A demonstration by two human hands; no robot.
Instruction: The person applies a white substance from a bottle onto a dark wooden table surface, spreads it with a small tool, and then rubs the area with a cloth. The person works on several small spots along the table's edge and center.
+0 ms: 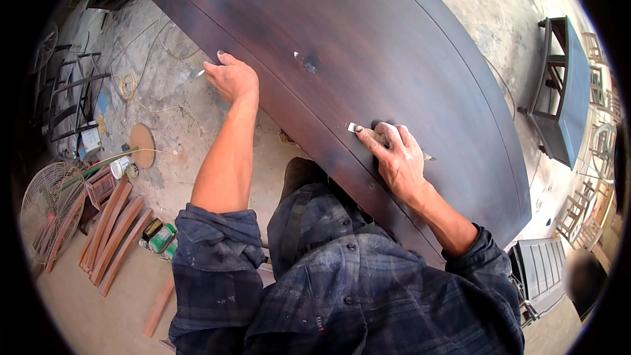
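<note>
Head view: one dark brown wooden surface [394, 46], curved along its upper-right side, long axis upper left to lower right. Right hand [399, 161], right of centre, over the surface: my fingers closed on a small flat piece [353, 127], its pale end showing at their left and apparently touching the wood; my knuckles hide the rest. Left hand [233, 80], left of centre, at the surface's lower-left edge, farther from the piece: fingers bent around a thin white stick [201, 73]. Dark patch [309, 66] on the wood, up and left of the piece. Left of frame, apart: fan cage [52, 200], curved wooden strips [115, 236], brown disc [142, 146]. Right of frame, apart: dark furniture frame [572, 102].
</note>
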